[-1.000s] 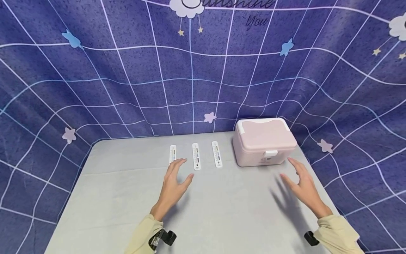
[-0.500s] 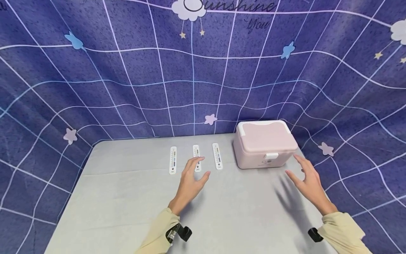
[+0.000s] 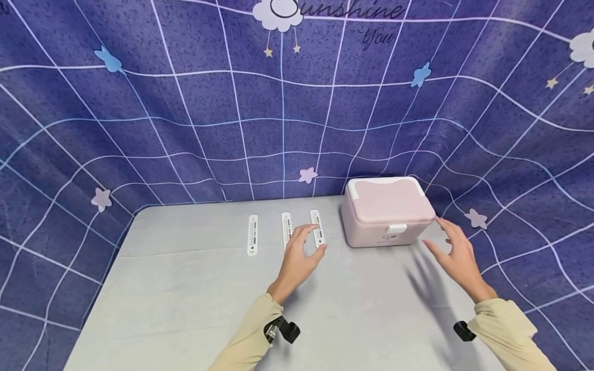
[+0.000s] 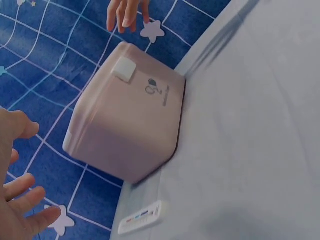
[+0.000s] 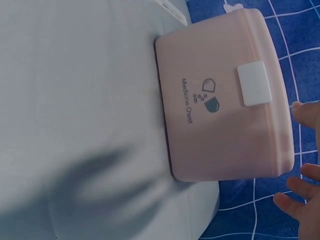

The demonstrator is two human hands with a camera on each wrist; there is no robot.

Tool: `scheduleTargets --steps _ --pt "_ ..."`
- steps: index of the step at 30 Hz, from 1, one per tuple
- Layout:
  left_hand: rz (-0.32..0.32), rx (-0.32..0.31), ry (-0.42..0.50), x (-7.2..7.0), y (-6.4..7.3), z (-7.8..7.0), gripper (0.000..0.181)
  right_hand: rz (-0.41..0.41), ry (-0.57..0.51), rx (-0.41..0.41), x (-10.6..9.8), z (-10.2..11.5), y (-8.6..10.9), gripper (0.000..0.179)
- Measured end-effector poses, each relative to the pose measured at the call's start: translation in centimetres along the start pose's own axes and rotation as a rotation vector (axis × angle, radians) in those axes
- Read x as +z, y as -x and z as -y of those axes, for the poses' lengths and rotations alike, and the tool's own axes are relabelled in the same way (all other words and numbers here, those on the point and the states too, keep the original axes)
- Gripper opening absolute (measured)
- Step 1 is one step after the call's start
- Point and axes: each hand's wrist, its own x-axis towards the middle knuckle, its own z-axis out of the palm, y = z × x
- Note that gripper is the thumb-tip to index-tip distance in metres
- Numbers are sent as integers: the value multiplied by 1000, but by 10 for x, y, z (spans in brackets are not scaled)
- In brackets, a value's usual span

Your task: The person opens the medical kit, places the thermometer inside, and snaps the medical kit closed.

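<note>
A pink medicine chest (image 3: 390, 211) with a white front latch (image 5: 254, 83) stands at the back right of the table, its lid down. My right hand (image 3: 457, 257) hovers beside the chest's front right corner, fingers spread, holding nothing. In the head view my left hand (image 3: 299, 260) is in the air over the table, fingers apart, and partly covers two thermometers. Three white strip thermometers lie in a row left of the chest: a left one (image 3: 252, 235), a middle one (image 3: 286, 226) and a right one (image 3: 316, 219). The left wrist view shows one thermometer (image 4: 141, 218) beside the chest.
A grey cloth covers the table (image 3: 176, 288). Behind it and along both sides hangs a blue curtain (image 3: 195, 134) with a grid and star pattern. A black wrist camera (image 3: 282, 330) is strapped over the left sleeve.
My left hand has moved right, from the left thermometer past the middle one toward the right one. The right hand has shifted slightly to the right. The chest and thermometers stay in place.
</note>
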Motion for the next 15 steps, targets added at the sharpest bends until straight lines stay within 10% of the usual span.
scheduleTargets --steps 15 --pt "-10 -13 44 27 -15 -6 44 3 9 26 10 -15 -20 63"
